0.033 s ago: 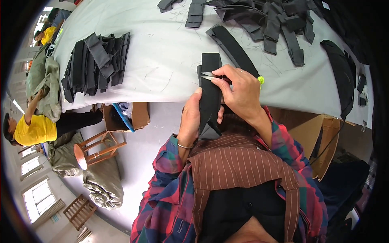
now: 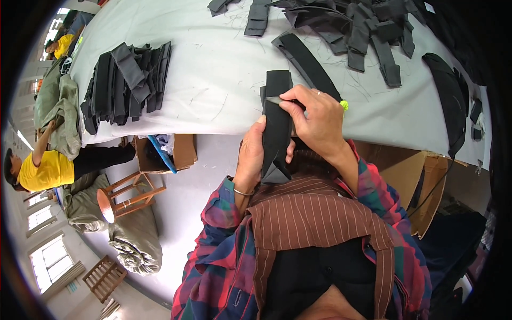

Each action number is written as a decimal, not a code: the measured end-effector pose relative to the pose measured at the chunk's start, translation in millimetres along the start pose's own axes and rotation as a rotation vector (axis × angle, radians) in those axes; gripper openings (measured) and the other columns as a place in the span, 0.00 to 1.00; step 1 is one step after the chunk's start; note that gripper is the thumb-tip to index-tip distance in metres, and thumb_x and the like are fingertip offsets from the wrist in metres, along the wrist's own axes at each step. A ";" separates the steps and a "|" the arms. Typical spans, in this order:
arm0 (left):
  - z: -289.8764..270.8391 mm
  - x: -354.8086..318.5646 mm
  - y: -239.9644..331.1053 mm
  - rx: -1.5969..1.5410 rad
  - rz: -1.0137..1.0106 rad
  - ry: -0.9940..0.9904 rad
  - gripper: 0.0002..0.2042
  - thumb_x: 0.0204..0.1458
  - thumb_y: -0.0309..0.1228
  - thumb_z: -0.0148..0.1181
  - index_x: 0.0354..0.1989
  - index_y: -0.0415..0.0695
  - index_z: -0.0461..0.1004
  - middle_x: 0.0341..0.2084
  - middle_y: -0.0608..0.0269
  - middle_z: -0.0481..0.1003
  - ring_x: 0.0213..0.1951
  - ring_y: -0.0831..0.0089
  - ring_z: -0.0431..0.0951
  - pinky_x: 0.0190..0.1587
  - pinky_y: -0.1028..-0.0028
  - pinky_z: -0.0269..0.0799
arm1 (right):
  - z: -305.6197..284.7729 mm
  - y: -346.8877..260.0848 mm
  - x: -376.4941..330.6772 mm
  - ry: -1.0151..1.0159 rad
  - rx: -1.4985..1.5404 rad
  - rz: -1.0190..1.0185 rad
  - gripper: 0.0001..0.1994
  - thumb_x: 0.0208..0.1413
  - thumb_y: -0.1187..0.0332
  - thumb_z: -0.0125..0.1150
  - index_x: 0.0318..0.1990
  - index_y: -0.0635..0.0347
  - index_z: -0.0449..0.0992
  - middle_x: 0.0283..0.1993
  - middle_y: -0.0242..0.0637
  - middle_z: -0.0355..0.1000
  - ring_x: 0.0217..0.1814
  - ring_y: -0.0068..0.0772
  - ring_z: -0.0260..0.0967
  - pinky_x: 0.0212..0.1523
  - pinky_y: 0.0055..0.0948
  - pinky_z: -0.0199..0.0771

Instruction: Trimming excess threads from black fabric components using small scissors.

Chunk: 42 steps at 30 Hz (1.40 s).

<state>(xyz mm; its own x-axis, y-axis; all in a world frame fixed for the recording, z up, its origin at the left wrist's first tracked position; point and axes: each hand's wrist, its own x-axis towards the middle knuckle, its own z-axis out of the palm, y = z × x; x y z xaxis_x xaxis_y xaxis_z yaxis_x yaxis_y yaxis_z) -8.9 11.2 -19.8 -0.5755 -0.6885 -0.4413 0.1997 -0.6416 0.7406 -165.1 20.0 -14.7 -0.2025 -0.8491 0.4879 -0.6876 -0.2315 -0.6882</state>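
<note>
My left hand point(image 2: 250, 152) grips a folded black fabric strip point(image 2: 278, 125), upright at the table's near edge. Its thumb lies along the strip's left side, with fingertips showing at the right. Thread snips point(image 2: 273, 100) are pinched in my right hand point(image 2: 320, 120), their silvery blades together across the upper part of the strip. Most of the snips is hidden by the fingers. A bright yellow-green tuft point(image 2: 344, 105) shows beside that hand; I cannot tell what it is fixed to. Just beyond, another long black strip point(image 2: 309, 64) lies on the table.
On the white-covered table point(image 2: 197, 69) sit a neat stack of black strips point(image 2: 125, 85) at left and a loose heap point(image 2: 346, 24) at the back. A black item with a cord point(image 2: 445, 98) lies at right. Cardboard boxes point(image 2: 184, 153), a stool point(image 2: 105, 206) and a person in yellow point(image 2: 48, 172) are beyond.
The blades of the snips, apart before, have come together at the strip. My hands have hardly moved.
</note>
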 end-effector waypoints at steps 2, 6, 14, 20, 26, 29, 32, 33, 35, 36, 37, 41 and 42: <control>0.2 -1.2 -0.5 0.020 -0.009 -0.015 0.26 0.63 0.48 0.31 0.38 0.35 0.68 0.21 0.53 0.73 0.21 0.68 0.73 0.26 0.72 0.71 | 0.7 7.5 4.0 0.015 -0.014 0.003 0.05 0.49 0.66 0.63 0.29 0.54 0.74 0.22 0.33 0.72 0.24 0.38 0.70 0.24 0.32 0.66; -3.8 2.8 -2.3 0.037 0.033 0.014 0.27 0.63 0.49 0.33 0.39 0.34 0.69 0.22 0.53 0.73 0.21 0.69 0.73 0.25 0.72 0.71 | 3.1 33.0 12.2 -0.020 0.559 0.422 0.10 0.53 0.69 0.62 0.43 0.56 0.75 0.21 0.25 0.69 0.25 0.16 0.64 0.27 0.20 0.62; 4.3 -5.0 -5.5 0.018 0.023 -0.129 0.14 0.62 0.33 0.47 0.48 0.34 0.66 0.36 0.56 0.74 0.30 0.70 0.76 0.34 0.73 0.75 | 2.9 35.4 18.7 0.020 0.729 0.501 0.20 0.51 0.78 0.60 0.54 0.56 0.70 0.21 0.21 0.64 0.25 0.10 0.58 0.25 0.16 0.58; -5.9 -6.4 -8.6 -0.051 0.049 -0.116 0.18 0.59 0.28 0.50 0.58 0.38 0.63 0.43 0.60 0.74 0.37 0.75 0.77 0.33 0.75 0.74 | -3.9 20.5 1.3 0.033 0.090 0.180 0.15 0.54 0.66 0.61 0.50 0.52 0.72 0.26 0.33 0.71 0.25 0.30 0.68 0.27 0.29 0.65; -6.0 -5.7 -6.5 -0.073 0.008 -0.107 0.18 0.60 0.29 0.46 0.57 0.36 0.61 0.44 0.49 0.74 0.35 0.63 0.80 0.27 0.76 0.74 | -3.2 15.8 -8.7 -0.100 0.038 0.159 0.07 0.53 0.65 0.59 0.38 0.54 0.76 0.30 0.35 0.74 0.31 0.40 0.72 0.30 0.36 0.69; -8.5 -3.8 -10.0 -0.074 -0.032 -0.125 0.18 0.61 0.29 0.45 0.56 0.34 0.60 0.45 0.46 0.74 0.36 0.60 0.81 0.26 0.76 0.74 | 8.7 23.7 -2.5 -0.097 -0.087 0.101 0.06 0.52 0.66 0.59 0.36 0.55 0.75 0.29 0.34 0.74 0.31 0.40 0.73 0.31 0.37 0.70; -10.1 -2.3 -12.6 -0.064 -0.048 -0.125 0.18 0.60 0.29 0.45 0.57 0.34 0.60 0.46 0.44 0.73 0.37 0.58 0.81 0.25 0.76 0.74 | 18.8 29.5 0.8 -0.083 -0.140 0.081 0.05 0.52 0.66 0.59 0.34 0.55 0.74 0.29 0.33 0.74 0.32 0.39 0.73 0.32 0.36 0.70; -10.8 -2.2 -13.4 -0.062 -0.051 -0.123 0.18 0.60 0.29 0.45 0.56 0.34 0.60 0.46 0.44 0.73 0.37 0.59 0.81 0.25 0.77 0.74 | 21.1 30.3 2.0 -0.086 -0.138 0.079 0.05 0.52 0.66 0.59 0.34 0.55 0.74 0.29 0.33 0.74 0.32 0.39 0.73 0.32 0.36 0.70; -11.1 -1.9 -14.7 -0.059 -0.049 -0.119 0.18 0.60 0.29 0.45 0.56 0.34 0.60 0.46 0.44 0.73 0.37 0.59 0.81 0.24 0.77 0.74 | 24.2 31.7 3.9 -0.071 -0.178 0.018 0.05 0.52 0.65 0.59 0.32 0.54 0.73 0.28 0.32 0.74 0.31 0.38 0.73 0.32 0.37 0.69; -11.9 -2.1 -15.5 -0.056 -0.048 -0.115 0.17 0.60 0.29 0.45 0.56 0.34 0.60 0.46 0.44 0.73 0.36 0.59 0.81 0.24 0.77 0.74 | 25.5 31.4 4.5 -0.075 -0.176 0.018 0.05 0.52 0.65 0.59 0.32 0.54 0.73 0.28 0.32 0.74 0.31 0.38 0.73 0.32 0.37 0.69; -12.8 -2.2 -16.2 -0.058 -0.048 -0.113 0.17 0.60 0.29 0.45 0.56 0.34 0.60 0.46 0.44 0.73 0.36 0.59 0.81 0.24 0.77 0.74 | 26.1 30.9 5.4 -0.086 -0.185 0.011 0.05 0.52 0.65 0.59 0.31 0.54 0.73 0.28 0.32 0.74 0.31 0.38 0.72 0.31 0.37 0.68; -15.9 -2.2 -18.8 -0.061 -0.052 -0.116 0.17 0.60 0.29 0.45 0.55 0.34 0.60 0.45 0.44 0.74 0.36 0.60 0.81 0.24 0.77 0.73 | 28.3 31.6 6.6 -0.090 -0.190 -0.011 0.05 0.52 0.65 0.59 0.30 0.54 0.72 0.25 0.31 0.73 0.29 0.37 0.72 0.30 0.37 0.67; -16.3 -2.5 -19.3 -0.061 -0.053 -0.117 0.17 0.60 0.29 0.45 0.54 0.34 0.60 0.45 0.45 0.74 0.35 0.61 0.81 0.24 0.76 0.73 | 28.4 31.9 6.7 -0.092 -0.190 -0.012 0.05 0.52 0.65 0.59 0.30 0.54 0.72 0.25 0.31 0.73 0.29 0.37 0.72 0.30 0.37 0.67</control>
<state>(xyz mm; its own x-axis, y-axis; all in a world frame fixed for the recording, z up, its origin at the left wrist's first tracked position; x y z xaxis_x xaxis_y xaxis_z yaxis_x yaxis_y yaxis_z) 1.6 19.8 -41.3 -0.6742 -0.6113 -0.4145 0.2121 -0.6978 0.6842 -168.6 -6.5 -48.6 -0.1350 -0.8887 0.4381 -0.8102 -0.1555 -0.5652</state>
